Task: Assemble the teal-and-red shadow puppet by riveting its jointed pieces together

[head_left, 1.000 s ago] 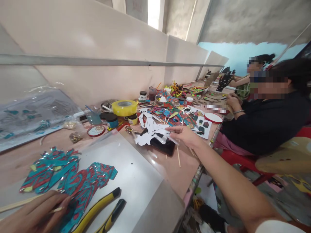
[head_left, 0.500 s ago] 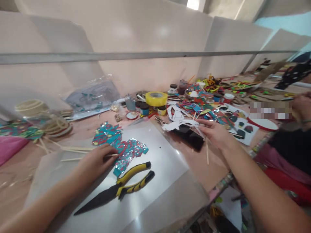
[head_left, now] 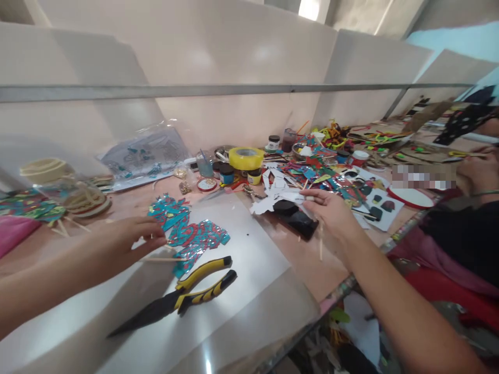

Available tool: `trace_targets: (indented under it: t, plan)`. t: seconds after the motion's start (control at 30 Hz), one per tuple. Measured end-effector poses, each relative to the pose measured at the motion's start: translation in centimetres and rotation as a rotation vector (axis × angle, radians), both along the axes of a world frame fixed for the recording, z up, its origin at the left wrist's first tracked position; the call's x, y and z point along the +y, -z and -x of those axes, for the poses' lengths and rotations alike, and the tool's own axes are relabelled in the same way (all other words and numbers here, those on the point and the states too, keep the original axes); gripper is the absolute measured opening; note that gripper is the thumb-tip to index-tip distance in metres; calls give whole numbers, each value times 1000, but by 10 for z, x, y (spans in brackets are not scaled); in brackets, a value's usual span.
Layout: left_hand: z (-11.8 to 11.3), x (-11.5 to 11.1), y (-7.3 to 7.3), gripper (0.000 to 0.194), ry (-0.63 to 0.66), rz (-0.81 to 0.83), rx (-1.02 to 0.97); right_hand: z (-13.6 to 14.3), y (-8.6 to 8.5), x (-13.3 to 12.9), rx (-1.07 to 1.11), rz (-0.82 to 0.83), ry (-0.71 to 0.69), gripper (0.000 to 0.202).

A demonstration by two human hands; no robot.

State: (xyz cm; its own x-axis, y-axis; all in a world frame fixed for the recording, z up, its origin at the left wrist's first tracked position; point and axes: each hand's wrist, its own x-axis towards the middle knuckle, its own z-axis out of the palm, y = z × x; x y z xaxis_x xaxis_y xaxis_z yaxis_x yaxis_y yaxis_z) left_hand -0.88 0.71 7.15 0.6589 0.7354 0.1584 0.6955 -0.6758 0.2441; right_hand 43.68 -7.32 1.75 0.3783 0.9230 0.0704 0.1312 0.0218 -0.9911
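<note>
My left hand (head_left: 136, 239) hovers over the left part of the white sheet (head_left: 249, 265), its fingers slightly curled beside a thin wooden stick (head_left: 163, 259); whether it grips anything is unclear. Just right of it lies the shiny teal and red patterned cutout (head_left: 198, 236). Pliers with yellow and black handles (head_left: 205, 272) rest below that cutout, handles spread. My right hand (head_left: 327, 208) pinches the edge of a white paper cutout (head_left: 278, 192), above a dark phone-like object (head_left: 296, 219). Another stick (head_left: 321, 241) stands out below this hand.
Yellow tape (head_left: 245, 158) and small paint jars (head_left: 226, 174) stand behind the sheet. A clear jar (head_left: 205, 163) is near them. Colourful scraps (head_left: 312, 174) cover the back right. Another person's hand (head_left: 481, 169) is at the far right, and a pink item (head_left: 15, 234) lies far left.
My left hand has risen and moved left, off the sticks near the teal cutout. My right hand still holds the white paper, now slightly further left. The view has shifted a little.
</note>
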Motion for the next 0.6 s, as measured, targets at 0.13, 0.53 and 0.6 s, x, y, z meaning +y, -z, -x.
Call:
trace_targets:
  t: [0.13, 0.53, 0.6]
  plan:
    - [-77, -17, -7, 27, 212, 53, 228, 3, 4, -1, -9, -14, 10, 37]
    - [-284, -9, 6, 14, 128, 7, -365, 14, 8, -9, 25, -212, 105, 29]
    - [-287, -13, 13, 15, 116, 18, -407, 16, 10, -9, -2, -246, 146, 25]
